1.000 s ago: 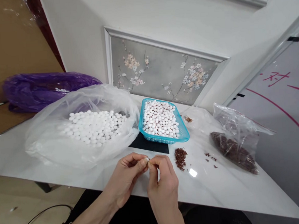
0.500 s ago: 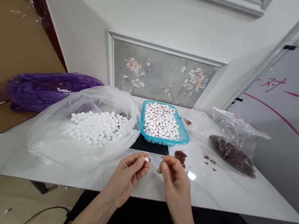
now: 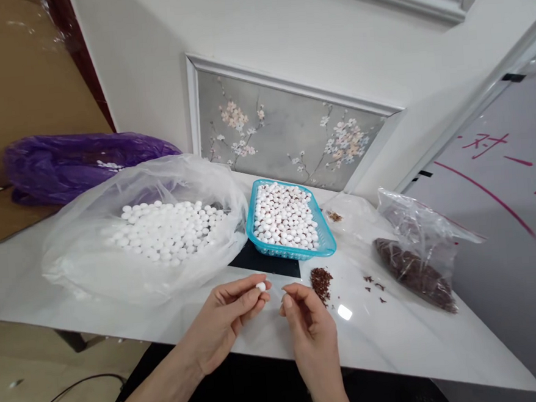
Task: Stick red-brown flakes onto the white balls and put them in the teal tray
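Observation:
Thumb and fingertips of my left hand [image 3: 232, 310] are closed round a small white ball [image 3: 261, 286] above the table's front part. Just to its right, my right hand [image 3: 311, 326] is closed in a pinch; whatever lies between its fingertips is too small to make out. The two hands are a short gap apart. Beyond them stands a blue plastic basket [image 3: 328, 246] full of similar white balls, with reddish-brown bits showing among them. Beside my right hand lies a heap of small reddish-brown pieces [image 3: 321, 285].
A large clear plastic bag [image 3: 84, 269] of white balls lies open at the left, with a purple bag [image 3: 54, 164] behind it. Right of the heap are several loose brown pieces [image 3: 378, 287] and a zip bag [image 3: 413, 273] of brown material. A framed picture [image 3: 281, 120] backs the table.
The ball has turned in my left fingertips: a dark bit showed under it before, and now only white shows. My right hand stays pinched close by. The whole view has shifted slightly.

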`<state>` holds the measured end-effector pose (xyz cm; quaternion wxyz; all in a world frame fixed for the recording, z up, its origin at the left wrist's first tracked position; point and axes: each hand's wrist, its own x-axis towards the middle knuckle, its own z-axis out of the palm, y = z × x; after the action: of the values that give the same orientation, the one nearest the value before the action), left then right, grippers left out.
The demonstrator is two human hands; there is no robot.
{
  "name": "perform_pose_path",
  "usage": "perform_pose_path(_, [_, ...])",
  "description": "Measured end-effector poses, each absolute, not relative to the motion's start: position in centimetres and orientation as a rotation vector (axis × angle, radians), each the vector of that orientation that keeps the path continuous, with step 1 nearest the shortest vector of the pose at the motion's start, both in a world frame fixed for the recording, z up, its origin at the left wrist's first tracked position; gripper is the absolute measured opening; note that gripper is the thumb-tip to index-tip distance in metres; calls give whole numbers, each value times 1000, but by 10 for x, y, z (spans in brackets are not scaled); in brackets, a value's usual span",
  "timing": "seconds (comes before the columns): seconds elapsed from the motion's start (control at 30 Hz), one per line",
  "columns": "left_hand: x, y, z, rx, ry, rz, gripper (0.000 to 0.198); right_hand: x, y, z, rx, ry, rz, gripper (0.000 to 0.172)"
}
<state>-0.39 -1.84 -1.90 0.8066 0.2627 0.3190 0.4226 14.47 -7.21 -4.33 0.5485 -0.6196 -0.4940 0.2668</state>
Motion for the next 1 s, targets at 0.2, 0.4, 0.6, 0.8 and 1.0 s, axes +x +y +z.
perform_pose_path(0.2, [-7,-18,-22,591,671,869,23,146,-72,-45,-1436,-1183,666,17])
perform_pose_path(0.4, [-5,-19,-21,603,686,871,23,145,-72,-46,-1427,-1195,678,15])
perform_pose_path(0.6, [-1,-18,-18,637,717,931,15,145,-72,-47,-1428,-1203,654,17])
perform_pose_path(0.8, [-1,-18,-19,674,753,941,14,144,-74,-41,-1437,-1203,664,15])
perform_pose_path(1.0, [1,-19,-20,706,769,961,13,152,-78,-38,-1495,-1191,601,20])
